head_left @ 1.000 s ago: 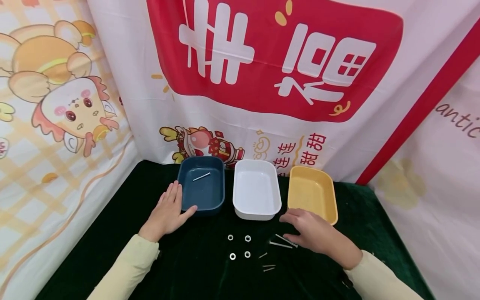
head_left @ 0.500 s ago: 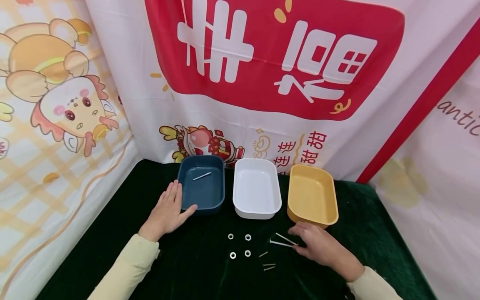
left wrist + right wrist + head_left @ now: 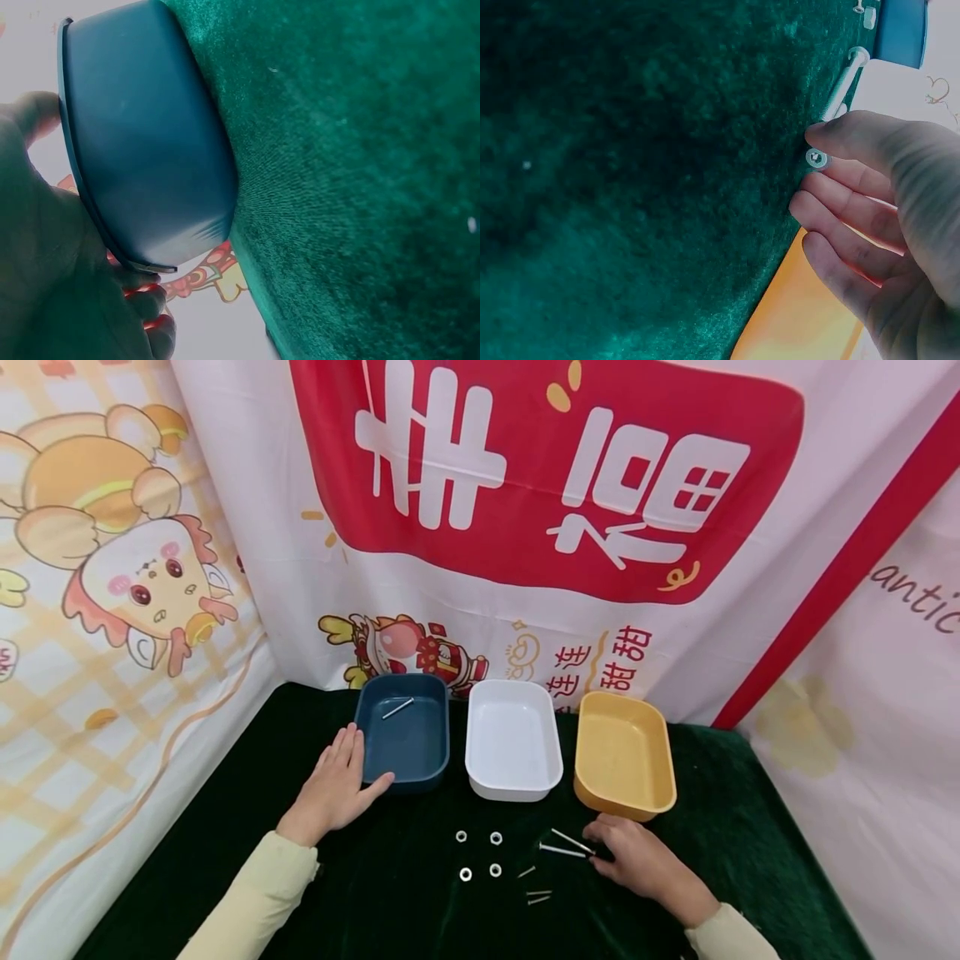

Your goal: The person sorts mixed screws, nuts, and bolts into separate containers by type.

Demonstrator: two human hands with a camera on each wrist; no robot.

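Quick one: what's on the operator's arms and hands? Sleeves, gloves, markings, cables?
Long, pale cream-yellow sleeves on both arms, left sleeve and right sleeve, plain, lightly creased, ending around the wrists. Left hand and right hand are bare: five-fingered, no gloves or rings visible. No printed markings or cables that I can make out.

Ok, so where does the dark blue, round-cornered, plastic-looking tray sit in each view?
Head: the dark blue, round-cornered, plastic-looking tray is left of centre, leftmost of three, with the left hand at its near left corner.
Left wrist: it fills much of the upper left, its outer wall showing.
Right wrist: only a part shows, at the top right.
Shared landmark: the dark green, velvety cloth, visible in all three.
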